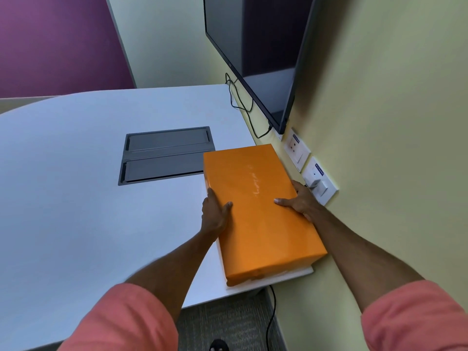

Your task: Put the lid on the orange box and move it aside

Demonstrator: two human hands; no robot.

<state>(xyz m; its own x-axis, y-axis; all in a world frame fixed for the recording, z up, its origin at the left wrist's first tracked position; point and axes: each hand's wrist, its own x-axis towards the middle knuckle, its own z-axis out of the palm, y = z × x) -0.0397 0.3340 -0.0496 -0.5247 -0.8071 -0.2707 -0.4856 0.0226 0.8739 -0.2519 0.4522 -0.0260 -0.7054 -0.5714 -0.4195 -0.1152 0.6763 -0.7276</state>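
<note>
Both hands, left hand (215, 211) and right hand (300, 198), clasp the long sides of the lidded orange box (258, 209), judged rigid, light, glossy, possibly slippery.

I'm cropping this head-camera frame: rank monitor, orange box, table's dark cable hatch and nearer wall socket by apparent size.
1. Monitor
2. Orange box, though nearness enlarges it
3. Cable hatch
4. Wall socket

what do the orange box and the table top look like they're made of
The orange box looks like cardboard under a glossy orange wrap or coating: sharp folded edges, streaky highlights across the top. The table looks like smooth matte white laminate, probably over board: even colour, no grain, a thin pale edge. Neither is certain from sight alone.
</note>
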